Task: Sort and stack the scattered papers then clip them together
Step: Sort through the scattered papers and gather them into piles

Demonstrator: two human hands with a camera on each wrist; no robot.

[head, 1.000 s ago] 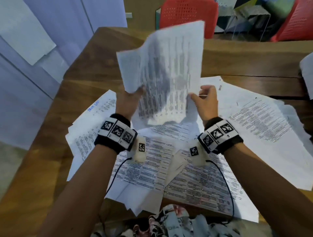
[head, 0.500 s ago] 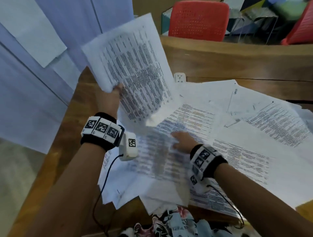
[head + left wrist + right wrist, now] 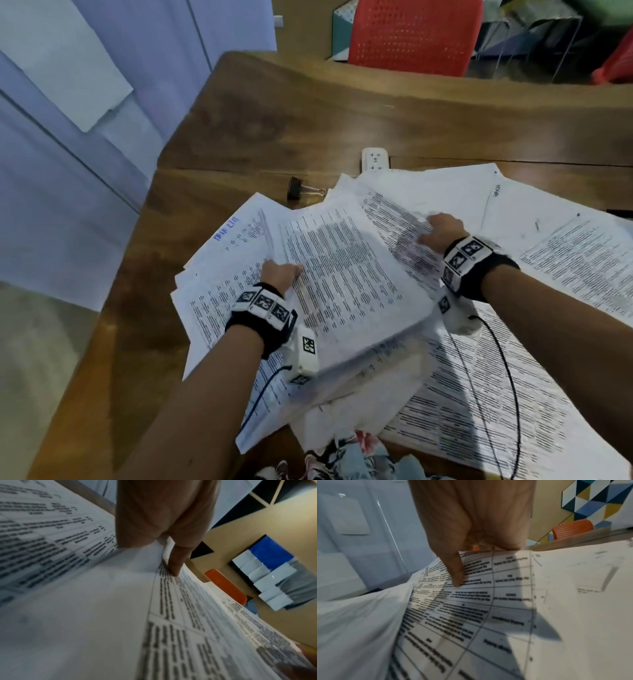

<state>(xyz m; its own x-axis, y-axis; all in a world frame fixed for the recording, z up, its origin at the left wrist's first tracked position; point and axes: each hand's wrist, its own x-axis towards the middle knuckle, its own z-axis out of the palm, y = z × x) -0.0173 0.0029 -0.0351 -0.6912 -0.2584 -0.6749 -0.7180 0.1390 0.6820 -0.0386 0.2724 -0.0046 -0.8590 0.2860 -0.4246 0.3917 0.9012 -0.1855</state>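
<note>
Printed white papers lie scattered and overlapping across the wooden table. My left hand grips the left edge of a bundle of printed sheets held low and tilted over the pile. In the left wrist view its thumb lies on top of the bundle. My right hand pinches a printed sheet just right of the bundle. The right wrist view shows its thumb on top of that sheet, the other fingers hidden beneath. A black binder clip lies beyond the papers.
A white power socket is set into the table behind the papers. A red chair stands past the far edge. Bare wood lies at the far and left sides of the table. A blue wall is at left.
The sheets my left hand held upright have come down over the pile. My right hand let go of them, dropped to the table, and now pinches a sheet farther right.
</note>
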